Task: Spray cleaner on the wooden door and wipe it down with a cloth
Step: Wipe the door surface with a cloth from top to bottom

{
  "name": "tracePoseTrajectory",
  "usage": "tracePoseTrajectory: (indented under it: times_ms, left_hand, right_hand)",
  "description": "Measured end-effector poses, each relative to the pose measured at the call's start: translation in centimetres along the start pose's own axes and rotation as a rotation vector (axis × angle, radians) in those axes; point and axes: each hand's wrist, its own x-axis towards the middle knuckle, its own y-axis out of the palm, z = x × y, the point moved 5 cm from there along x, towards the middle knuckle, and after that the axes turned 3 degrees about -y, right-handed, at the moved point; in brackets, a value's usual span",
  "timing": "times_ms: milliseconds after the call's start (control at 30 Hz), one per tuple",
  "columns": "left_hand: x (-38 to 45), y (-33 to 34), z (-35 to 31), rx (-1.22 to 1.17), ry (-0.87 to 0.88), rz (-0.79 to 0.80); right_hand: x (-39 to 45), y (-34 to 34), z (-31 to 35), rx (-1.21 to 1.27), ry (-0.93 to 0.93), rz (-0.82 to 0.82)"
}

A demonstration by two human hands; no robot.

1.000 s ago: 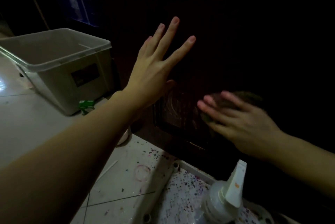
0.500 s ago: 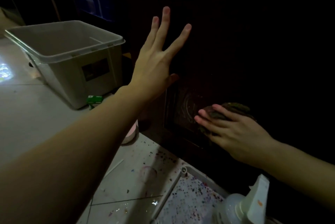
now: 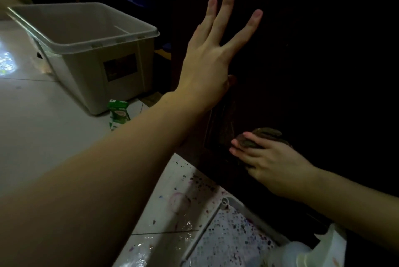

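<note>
Dark wooden door (image 3: 302,72) barely legible — cloth (image 3: 259,137) half-hidden under right hand (image 3: 272,163).

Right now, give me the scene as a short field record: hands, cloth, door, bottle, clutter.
left hand: left hand open, fingers spread, laid flat on the door
right hand: right hand pressing the cloth to the door's lower panel
cloth: dark cloth, bunched under the right hand
door: dark wooden door, detail lost in shadow
spray bottle: white spray bottle on the floor at bottom right, not held
clutter: grey plastic bin; green carton in front of it
floor: speckled tile floor
</note>
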Motion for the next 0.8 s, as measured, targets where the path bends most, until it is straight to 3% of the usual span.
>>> tracePoseTrajectory:
  times_ms: [133, 200, 267, 300, 400, 433, 500, 633, 733, 800]
  left_hand:
    - [0.1, 0.0, 0.1, -0.005, 0.027, -0.03]
    - [0.1, 0.1, 0.4, 0.002, 0.043, -0.057]
    - [0.0, 0.2, 0.5, -0.005, 0.05, -0.055]
    - [0.0, 0.2, 0.5, -0.011, 0.047, -0.04]
    - [-0.1, 0.2, 0.4, -0.011, 0.036, -0.012]
    - [-0.1, 0.2, 0.4, -0.013, 0.035, -0.012]
    - [-0.1, 0.0, 0.3, -0.025, 0.03, -0.019]
    - [-0.3, 0.0, 0.3, -0.015, 0.047, -0.029]
    - [-0.7, 0.6, 0.8, 0.027, 0.056, -0.031]
    - [-1.0, 0.9, 0.9, 0.039, 0.04, -0.025]
  right_hand:
    - [0.0, -2.7, -4.2, 0.093, 0.116, -0.382]
    - [0.1, -3.7, -6.1, 0.114, 0.22, -0.469]
    - [0.6, -4.5, -6.2, 0.017, 0.246, -0.453]
    - [1.0, -4.0, -5.1, -0.053, 0.173, -0.398]
    - [1.8, -0.6, -1.2, -0.068, -0.049, -0.032]
    - [1.7, 0.1, -0.6, -0.063, -0.086, 0.023]
    - [1.5, 0.3, -0.8, 0.016, -0.101, -0.023]
    - [1.5, -3.5, -4.7, 0.107, 0.069, -0.379]
    - [2.0, -4.0, -4.8, 0.016, 0.136, -0.381]
    - [2.3, -2.0, -2.5, -0.011, 0.058, -0.229]
